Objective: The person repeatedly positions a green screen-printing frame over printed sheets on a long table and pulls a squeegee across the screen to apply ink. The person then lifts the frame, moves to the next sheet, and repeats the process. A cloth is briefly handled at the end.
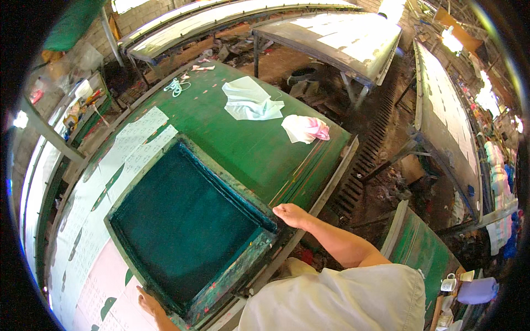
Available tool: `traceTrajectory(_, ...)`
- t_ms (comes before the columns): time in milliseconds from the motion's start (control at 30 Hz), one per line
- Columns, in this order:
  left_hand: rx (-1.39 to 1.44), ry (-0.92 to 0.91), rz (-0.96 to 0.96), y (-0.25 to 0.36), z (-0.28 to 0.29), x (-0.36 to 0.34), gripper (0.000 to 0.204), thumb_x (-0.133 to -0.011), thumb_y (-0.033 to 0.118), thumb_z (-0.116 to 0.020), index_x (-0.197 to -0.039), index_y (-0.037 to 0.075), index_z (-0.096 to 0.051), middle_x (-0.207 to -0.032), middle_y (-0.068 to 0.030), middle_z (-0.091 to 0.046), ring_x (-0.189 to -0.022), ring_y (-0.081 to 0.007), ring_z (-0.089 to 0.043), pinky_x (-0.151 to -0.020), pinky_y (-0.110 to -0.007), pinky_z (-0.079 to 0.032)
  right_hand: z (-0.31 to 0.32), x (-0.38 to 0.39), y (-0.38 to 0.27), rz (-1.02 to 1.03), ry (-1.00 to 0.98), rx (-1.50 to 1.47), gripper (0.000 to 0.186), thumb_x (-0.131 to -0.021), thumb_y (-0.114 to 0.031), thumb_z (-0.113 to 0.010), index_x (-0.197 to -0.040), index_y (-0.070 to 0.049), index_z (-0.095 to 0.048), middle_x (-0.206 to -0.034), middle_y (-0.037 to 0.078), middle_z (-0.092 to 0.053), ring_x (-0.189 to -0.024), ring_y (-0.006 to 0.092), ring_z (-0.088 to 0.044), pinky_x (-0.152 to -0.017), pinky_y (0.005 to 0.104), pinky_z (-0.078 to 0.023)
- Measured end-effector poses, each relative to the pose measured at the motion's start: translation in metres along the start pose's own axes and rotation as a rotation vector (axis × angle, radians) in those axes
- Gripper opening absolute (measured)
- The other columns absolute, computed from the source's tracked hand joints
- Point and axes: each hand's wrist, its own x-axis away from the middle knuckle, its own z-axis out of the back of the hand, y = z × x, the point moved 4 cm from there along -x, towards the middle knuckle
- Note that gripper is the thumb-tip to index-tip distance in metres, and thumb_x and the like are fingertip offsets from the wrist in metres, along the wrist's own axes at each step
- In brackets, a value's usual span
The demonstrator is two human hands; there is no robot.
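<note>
A square screen frame with dark teal ink lies tilted over the green tabletop, partly on printed pale and pink cut sheets. My right hand grips the frame's right edge near its corner. At the lower left, my left hand holds the frame's left edge, its fingertips partly hidden. Farther up the tabletop sit a crumpled pale blue cloth, a white and pink cloth bundle and a small tangle of light blue cord.
Long tables with white sheets stand behind and to the right, above a slatted grate. A lower green table holds a purple container. A cluttered side bench and a post stand at left.
</note>
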Motion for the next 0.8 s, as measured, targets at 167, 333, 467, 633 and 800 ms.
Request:
traceTrajectory(167, -0.018, 0.005, -0.04, 0.005, 0.005, 0.003, 0.101, -0.106, 0.08, -0.049, -0.107, -0.017, -0.078, -0.097, -0.0328, -0.076, -0.088, -0.0458, -0.07, -0.085, -0.06, -0.052, -0.008, 0.002, -0.005, 0.031, 0.074, 0.049, 0.067, -0.112, -0.06, -0.054, -0.125, 0.002, -0.077, -0.117, 0.029, -0.08, -0.112, 0.0449, -0.077, -0.095, 0.0536, -0.059)
traceTrajectory(333, 0.006, -0.006, -0.082, -0.002, 0.004, -0.004, 0.099, -0.107, 0.078, -0.05, -0.108, -0.017, -0.078, -0.098, -0.0322, -0.075, -0.089, -0.0449, -0.07, -0.086, -0.058, -0.052, -0.01, 0.002, -0.007, -0.044, 0.011, 0.067, 0.071, -0.112, -0.062, -0.052, -0.13, 0.002, -0.077, -0.123, 0.028, -0.08, -0.117, 0.0455, -0.076, -0.099, 0.0519, -0.058)
traceTrajectory(467, 0.056, 0.055, -0.096, -0.01, 0.0, -0.011, 0.095, -0.107, 0.077, -0.052, -0.101, -0.015, -0.078, -0.088, -0.024, -0.074, -0.079, -0.0354, -0.067, -0.078, -0.054, -0.052, -0.016, 0.011, -0.012, -0.063, 0.115, -0.04, 0.071, -0.112, -0.062, -0.052, -0.13, 0.003, -0.077, -0.125, 0.027, -0.08, -0.121, 0.0429, -0.075, -0.103, 0.0501, -0.056)
traceTrajectory(633, 0.141, -0.055, -0.001, -0.009, 0.003, -0.004, 0.1, -0.107, 0.077, -0.051, -0.115, -0.019, -0.075, -0.103, -0.0345, -0.075, -0.094, -0.0472, -0.069, -0.092, -0.059, -0.051, -0.027, 0.024, -0.014, -0.197, 0.234, -0.192, 0.064, -0.112, -0.058, -0.061, -0.135, -0.001, -0.077, -0.121, 0.016, -0.08, -0.115, 0.0263, -0.072, -0.102, 0.047, -0.053)
traceTrajectory(800, 0.257, -0.063, 0.045, -0.004, 0.008, 0.001, 0.1, -0.106, 0.079, -0.052, -0.111, -0.017, -0.076, -0.099, -0.0297, -0.076, -0.091, -0.0437, -0.067, -0.09, -0.057, -0.052, -0.025, 0.034, -0.021, -0.245, 0.377, -0.275, 0.062, -0.104, -0.059, -0.072, -0.108, 0.001, -0.083, -0.1, 0.016, -0.08, -0.095, 0.0218, -0.071, -0.089, 0.0442, -0.055)
